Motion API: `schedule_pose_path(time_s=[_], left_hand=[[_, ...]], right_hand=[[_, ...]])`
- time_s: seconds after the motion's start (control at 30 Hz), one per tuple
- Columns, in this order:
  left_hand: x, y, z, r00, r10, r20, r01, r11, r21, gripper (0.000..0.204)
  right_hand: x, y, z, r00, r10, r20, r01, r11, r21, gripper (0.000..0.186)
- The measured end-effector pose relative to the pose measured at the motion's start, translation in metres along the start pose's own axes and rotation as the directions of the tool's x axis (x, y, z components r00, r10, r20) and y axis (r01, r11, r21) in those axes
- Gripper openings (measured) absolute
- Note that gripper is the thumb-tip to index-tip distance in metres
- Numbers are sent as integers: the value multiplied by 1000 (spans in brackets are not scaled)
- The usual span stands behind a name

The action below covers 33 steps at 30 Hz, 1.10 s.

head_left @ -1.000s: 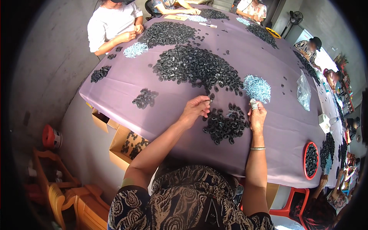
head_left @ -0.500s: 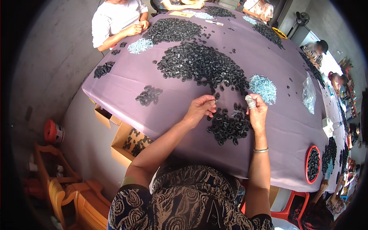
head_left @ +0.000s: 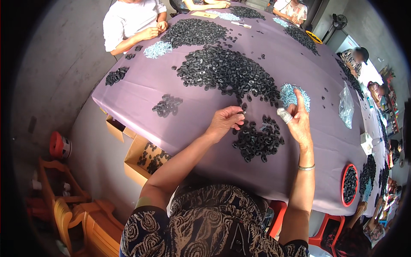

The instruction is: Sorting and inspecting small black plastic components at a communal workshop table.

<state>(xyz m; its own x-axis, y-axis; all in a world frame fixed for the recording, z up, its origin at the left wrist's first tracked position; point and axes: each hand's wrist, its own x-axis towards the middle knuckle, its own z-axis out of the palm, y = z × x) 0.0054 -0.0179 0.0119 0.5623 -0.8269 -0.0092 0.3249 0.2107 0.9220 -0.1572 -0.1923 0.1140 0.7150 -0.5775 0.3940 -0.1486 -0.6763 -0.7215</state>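
My left hand (head_left: 226, 123) is closed in a pinch, with a small black oval part (head_left: 241, 113) at its fingertips. It hovers at the left edge of a small heap of black ring-shaped parts (head_left: 257, 143). My right hand (head_left: 299, 124), its thumb wrapped in something whitish, has the index finger stretched out and thumb apart. That fingertip reaches over a pile of thin light-blue pieces (head_left: 289, 100), and I see nothing held there. Ahead of both hands spreads a large pile of black parts (head_left: 227, 70).
The purple-covered table (head_left: 205, 100) carries a small cluster of dark parts (head_left: 167, 106), a clear plastic bag (head_left: 346, 107) and a red-rimmed basket (head_left: 349, 184). An open cardboard box (head_left: 133, 165) stands below the left edge. Several people sit around, one in a white shirt (head_left: 128, 25).
My right hand has moved right and forward from the near heap to the light-blue pile, and its index finger has straightened. My left hand stays nearly still.
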Motion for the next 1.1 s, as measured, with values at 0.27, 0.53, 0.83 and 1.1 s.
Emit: schedule_pose_path(time_s=[0.27,0.53,0.83,1.1], left_hand=[[-1,1,-1,1000,6,7,-6,1000,4,21],[-7,5,14,984,116,133,-131,986,105,18],[-21,19,34,925,279,259,-302,952,52,17],[-24,13,38,931,227,286,-238,971,3,16]], right_hand=[[-44,38,10,993,84,85,-84,996,-8,56],[-44,7,31,906,145,399,-311,867,390,26],[-53,8,75,806,38,591,-555,396,732,52],[-54,21,84,698,-209,684,-655,200,729,47]])
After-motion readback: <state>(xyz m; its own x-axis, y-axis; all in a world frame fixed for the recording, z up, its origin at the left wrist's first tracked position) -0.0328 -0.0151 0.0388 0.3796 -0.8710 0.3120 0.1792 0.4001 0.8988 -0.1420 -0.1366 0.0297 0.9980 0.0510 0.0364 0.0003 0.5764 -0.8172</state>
